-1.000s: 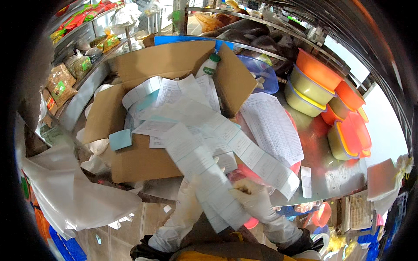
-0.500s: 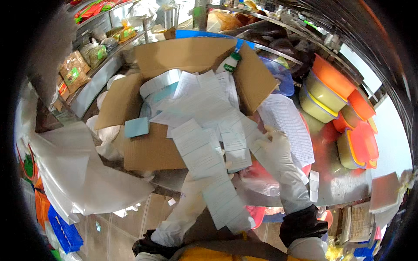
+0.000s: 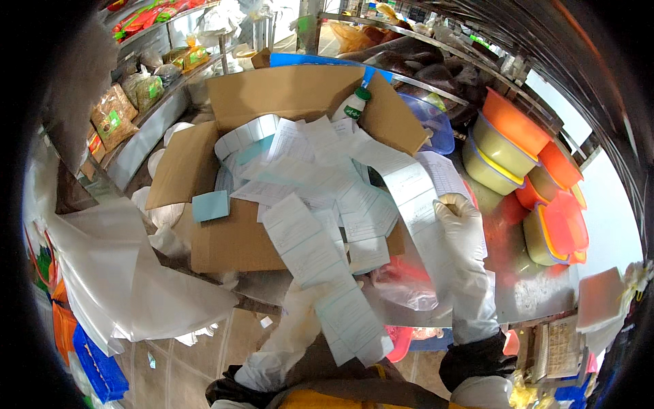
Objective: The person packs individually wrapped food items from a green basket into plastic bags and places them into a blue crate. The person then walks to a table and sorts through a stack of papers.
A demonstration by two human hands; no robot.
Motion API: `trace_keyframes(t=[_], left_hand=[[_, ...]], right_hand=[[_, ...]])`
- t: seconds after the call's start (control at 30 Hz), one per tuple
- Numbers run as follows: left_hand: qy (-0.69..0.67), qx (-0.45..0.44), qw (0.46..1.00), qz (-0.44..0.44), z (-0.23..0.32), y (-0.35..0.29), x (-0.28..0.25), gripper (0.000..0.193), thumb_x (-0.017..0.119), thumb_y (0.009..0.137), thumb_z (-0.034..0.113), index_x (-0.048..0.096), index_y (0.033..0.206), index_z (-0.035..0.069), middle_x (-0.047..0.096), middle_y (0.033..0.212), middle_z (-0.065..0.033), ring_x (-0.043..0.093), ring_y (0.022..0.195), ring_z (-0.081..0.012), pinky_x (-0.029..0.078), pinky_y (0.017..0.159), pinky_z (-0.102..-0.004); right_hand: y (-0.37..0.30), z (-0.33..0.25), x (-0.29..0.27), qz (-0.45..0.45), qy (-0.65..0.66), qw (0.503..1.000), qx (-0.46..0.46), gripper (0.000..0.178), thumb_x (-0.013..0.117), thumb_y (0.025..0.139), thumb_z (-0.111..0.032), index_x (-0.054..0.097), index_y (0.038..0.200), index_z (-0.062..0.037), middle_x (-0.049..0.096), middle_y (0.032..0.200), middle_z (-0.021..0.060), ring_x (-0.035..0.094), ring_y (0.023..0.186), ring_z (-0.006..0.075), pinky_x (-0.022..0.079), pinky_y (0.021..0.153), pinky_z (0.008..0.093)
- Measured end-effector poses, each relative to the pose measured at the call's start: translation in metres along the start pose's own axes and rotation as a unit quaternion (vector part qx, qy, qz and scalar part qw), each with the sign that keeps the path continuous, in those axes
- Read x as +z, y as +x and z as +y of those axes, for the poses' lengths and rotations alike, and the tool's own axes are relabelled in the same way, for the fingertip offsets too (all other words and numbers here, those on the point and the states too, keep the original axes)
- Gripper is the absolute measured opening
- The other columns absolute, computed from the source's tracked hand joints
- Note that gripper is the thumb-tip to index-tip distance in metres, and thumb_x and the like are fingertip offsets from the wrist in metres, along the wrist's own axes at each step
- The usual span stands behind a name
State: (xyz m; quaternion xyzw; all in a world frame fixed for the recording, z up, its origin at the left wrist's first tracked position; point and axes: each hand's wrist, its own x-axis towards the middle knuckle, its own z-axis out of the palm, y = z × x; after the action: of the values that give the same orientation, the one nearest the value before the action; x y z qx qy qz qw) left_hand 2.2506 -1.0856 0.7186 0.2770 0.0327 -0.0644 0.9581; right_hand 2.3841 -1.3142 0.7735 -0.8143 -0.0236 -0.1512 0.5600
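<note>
Right hand pinches a paper strip by its edge, over the box's right side; left hand lies under a second strip, grip not visible. Paper appears light, limp, tearable; edges suit holding.

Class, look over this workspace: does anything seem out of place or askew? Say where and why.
Yes. Paper strips trail over the front of the cardboard box rather than lying inside. A white bottle tilts at its back right corner. A pale scrap lies on the floor, away from the strips.
</note>
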Motion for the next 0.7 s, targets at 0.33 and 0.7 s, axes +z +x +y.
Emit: trace_keyframes(t=[0.33, 0.7], left_hand=[[-0.031, -0.003, 0.997, 0.064, -0.025, -0.005, -0.009, 0.045, 0.052, 0.091, 0.020, 0.039, 0.129, 0.001, 0.049, 0.127, -0.0146, 0.052, 0.113, -0.0318, 0.046, 0.093, -0.0478], [0.019, 0.056, 0.997, 0.057, 0.007, -0.007, 0.009, 0.056, 0.056, 0.083, 0.008, 0.034, 0.133, -0.001, 0.041, 0.135, -0.0158, 0.046, 0.119, -0.0334, 0.045, 0.095, -0.0539]], right_hand=[[-0.118, -0.005, 0.001, -0.236, -0.005, 0.957, 0.165, 0.015, 0.066, 0.082, -0.014, 0.063, 0.091, -0.0021, 0.058, 0.077, -0.0028, 0.049, 0.069, 0.0048, 0.042, 0.061, 0.0203], [-0.032, -0.011, 0.023, -0.160, -0.210, 0.946, -0.189, 0.027, 0.064, 0.082, -0.016, 0.063, 0.105, -0.0024, 0.066, 0.095, 0.0140, 0.064, 0.086, 0.0189, 0.050, 0.076, 0.0312]])
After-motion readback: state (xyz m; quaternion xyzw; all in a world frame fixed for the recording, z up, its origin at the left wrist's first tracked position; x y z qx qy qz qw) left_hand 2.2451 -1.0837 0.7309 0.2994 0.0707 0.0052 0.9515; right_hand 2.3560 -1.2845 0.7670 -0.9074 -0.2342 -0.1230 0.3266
